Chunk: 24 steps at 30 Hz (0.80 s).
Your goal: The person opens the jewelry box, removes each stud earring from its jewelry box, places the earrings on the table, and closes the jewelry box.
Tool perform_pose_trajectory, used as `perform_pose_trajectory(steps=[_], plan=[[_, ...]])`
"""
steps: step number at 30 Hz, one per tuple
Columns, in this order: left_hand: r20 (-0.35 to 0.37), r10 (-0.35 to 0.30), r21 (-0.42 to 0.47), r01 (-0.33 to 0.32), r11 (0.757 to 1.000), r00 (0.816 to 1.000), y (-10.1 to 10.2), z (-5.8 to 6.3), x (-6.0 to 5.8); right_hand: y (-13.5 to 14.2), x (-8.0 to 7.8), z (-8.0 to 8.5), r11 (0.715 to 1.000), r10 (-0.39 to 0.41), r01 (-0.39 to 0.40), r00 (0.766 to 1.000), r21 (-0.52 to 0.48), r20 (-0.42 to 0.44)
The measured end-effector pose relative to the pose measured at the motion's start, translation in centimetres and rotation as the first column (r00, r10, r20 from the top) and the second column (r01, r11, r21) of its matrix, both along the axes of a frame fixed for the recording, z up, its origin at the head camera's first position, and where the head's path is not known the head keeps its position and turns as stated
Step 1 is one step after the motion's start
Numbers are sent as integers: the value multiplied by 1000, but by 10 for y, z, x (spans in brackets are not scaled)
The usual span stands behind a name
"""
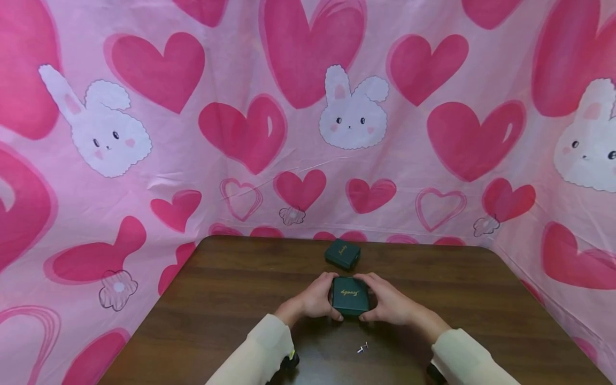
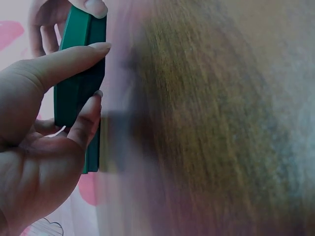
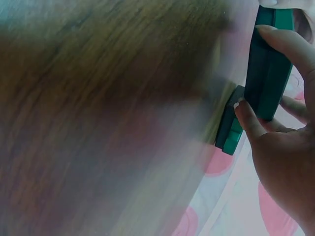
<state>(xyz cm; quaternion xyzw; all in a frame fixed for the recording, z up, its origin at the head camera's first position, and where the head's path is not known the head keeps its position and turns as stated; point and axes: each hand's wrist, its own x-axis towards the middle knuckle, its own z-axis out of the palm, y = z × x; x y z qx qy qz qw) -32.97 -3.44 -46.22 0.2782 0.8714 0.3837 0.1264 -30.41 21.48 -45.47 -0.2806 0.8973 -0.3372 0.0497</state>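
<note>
A dark green jewelry box (image 1: 350, 297) with gold lettering, upside down from my side, is between my two hands. My left hand (image 1: 317, 298) grips its left side, thumb at the near edge and fingers toward the far edge. On the opposite side, my right hand (image 1: 391, 302) holds it in the same manner. Both wrist views show the green box (image 2: 74, 91) with its lid closed and thumbs (image 3: 283, 42) along its near face. Whether it touches the tabletop is hard to tell.
A second dark green jewelry box (image 1: 343, 254) sits closed and turned at an angle behind the held one. Two small silver pieces (image 1: 362, 348), perhaps earrings, lie nearer on the brown wooden table (image 1: 231, 299). A pink heart-and-rabbit cloth (image 1: 298, 133) hangs around the table's back and sides.
</note>
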Motion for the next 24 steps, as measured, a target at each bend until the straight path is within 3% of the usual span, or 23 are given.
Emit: perform_pose_trajectory(steps=[13, 24], plan=[[41, -8, 75, 5, 997, 999, 0, -2, -1, 15, -2, 0, 1000, -15, 14, 998, -19, -59], [-50, -47, 73, 50, 996, 998, 2, -11, -4, 32, -2, 9, 997, -76, 74, 987, -23, -141]])
